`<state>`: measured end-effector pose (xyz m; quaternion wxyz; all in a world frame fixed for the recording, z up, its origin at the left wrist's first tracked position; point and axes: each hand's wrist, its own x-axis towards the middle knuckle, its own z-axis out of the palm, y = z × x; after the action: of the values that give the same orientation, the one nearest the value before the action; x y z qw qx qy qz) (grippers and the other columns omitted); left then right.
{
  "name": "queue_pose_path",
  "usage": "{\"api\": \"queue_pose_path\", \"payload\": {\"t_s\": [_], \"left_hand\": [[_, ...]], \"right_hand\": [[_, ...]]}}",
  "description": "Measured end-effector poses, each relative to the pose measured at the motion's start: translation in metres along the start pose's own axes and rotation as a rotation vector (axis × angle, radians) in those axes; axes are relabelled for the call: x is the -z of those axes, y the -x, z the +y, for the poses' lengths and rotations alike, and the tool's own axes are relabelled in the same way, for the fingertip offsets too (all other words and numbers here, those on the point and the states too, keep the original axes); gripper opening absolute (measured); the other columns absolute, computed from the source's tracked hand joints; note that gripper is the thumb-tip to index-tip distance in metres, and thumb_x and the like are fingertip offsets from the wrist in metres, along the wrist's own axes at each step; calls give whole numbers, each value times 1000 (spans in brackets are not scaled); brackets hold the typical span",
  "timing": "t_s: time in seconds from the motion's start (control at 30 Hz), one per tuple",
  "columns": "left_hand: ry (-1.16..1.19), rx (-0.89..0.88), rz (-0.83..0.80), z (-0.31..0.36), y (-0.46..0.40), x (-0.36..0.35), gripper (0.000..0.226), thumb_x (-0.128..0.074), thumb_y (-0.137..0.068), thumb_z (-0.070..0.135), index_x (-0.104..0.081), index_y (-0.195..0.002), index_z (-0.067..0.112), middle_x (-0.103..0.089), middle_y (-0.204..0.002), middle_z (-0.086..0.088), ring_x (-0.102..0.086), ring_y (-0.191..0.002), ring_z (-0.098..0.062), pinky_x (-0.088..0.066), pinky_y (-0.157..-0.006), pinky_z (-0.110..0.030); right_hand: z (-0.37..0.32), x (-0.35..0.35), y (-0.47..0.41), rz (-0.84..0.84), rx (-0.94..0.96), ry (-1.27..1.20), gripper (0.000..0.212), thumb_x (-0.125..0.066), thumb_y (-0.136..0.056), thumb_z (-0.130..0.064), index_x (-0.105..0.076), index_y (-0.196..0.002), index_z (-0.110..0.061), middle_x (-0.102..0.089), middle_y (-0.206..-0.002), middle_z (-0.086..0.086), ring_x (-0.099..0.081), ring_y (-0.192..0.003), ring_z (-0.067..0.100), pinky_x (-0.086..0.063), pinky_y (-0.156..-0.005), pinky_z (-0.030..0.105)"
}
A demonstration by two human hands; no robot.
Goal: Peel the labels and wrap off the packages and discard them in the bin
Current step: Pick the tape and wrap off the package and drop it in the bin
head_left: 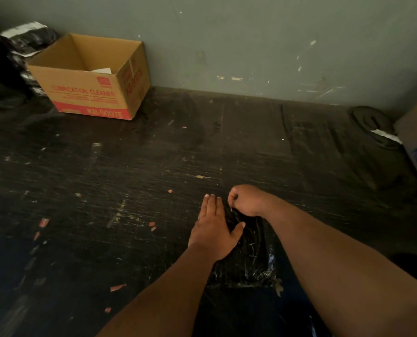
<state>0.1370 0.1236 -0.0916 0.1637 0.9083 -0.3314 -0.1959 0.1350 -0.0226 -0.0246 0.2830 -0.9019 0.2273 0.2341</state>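
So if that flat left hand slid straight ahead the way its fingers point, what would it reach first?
Probably nothing soon: beyond the left hand lies bare dark scratched tabletop, then the grey wall. Depth is unclear.

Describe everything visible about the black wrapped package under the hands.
The black wrapped package lies flat on the dark worktop, covered in glossy, wrinkled black plastic film. The left hand presses flat on its left side; the right hand pinches the film at its far edge. Its near edge looks crumpled and shiny.
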Motion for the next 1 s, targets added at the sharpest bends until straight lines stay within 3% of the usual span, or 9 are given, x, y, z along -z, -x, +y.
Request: {"api": "queue_pose_path", "payload": {"t_s": [0.1, 0.23, 0.37, 0.5, 0.67, 0.8, 1.0], "left_hand": [[6, 2, 3, -1, 0, -1, 97, -32, -98, 71, 6, -162, 8, 12, -171, -7, 22, -154, -20, 1, -125, -37], [7, 6, -6, 0, 0, 0, 97, -32, -98, 71, 8, -162, 9, 14, -171, -5, 22, -154, -19, -2, -125, -38], [7, -8, 5, 0, 1, 1, 96, -32, -99, 70, 7, -162, 9, 12, -171, -6, 21, -154, -19, 4, -122, -34], [16, -3, 8, -1, 1, 1, 97, -33, -98, 70, 5, -162, 8, 11, -171, -7, 20, -155, -19, 2, -125, -37], [1, -10, 3, 0, 2, 2, 96, -32, -99, 70, 5, -162, 7, 10, -171, -8, 20, -155, -20, 1, -127, -38], [-2, -10, 2, -2, 0, -1, 98, -30, -98, 72, 5, -162, 8, 11, -171, -7, 20, -155, -20, 1, -126, -37], [-7, -20, 4, -3, -1, -2, 97, -30, -98, 71, 7, -162, 8, 12, -171, -8, 20, -155, -20, 3, -125, -37]], "right_hand": [[6, 1, 0, -18, -22, -86, 17, -54, -97, -16, -69, -104, -19, -65, -103, -2, -58, -95, 13, -43, -75, 27], [11, 1, 0, 30, -55, -179, 18, -52, -99, -22, -69, -107, -21, -65, -107, -2, -59, -100, 13, -43, -82, 29], [8, 1, -3, 7, -49, -158, 17, -53, -100, -22, -70, -105, -21, -67, -110, -2, -60, -103, 14, -45, -92, 31], [4, 0, -6, -26, -41, -100, 18, -55, -97, -16, -72, -98, -20, -67, -101, -3, -61, -99, 15, -46, -86, 29], [-1, 1, -4, -48, -16, 16, 21, -50, -99, -15, -70, -105, -17, -67, -107, 3, -61, -101, 20, -47, -87, 33], [6, 5, -1, -87, -20, -25, 19, -49, -100, -18, -67, -104, -19, -64, -106, 2, -59, -99, 19, -44, -81, 31], [13, 2, -4, 9, -60, -133, 20, -49, -102, -24, -66, -112, -19, -64, -112, 1, -58, -105, 16, -41, -85, 30]]}}
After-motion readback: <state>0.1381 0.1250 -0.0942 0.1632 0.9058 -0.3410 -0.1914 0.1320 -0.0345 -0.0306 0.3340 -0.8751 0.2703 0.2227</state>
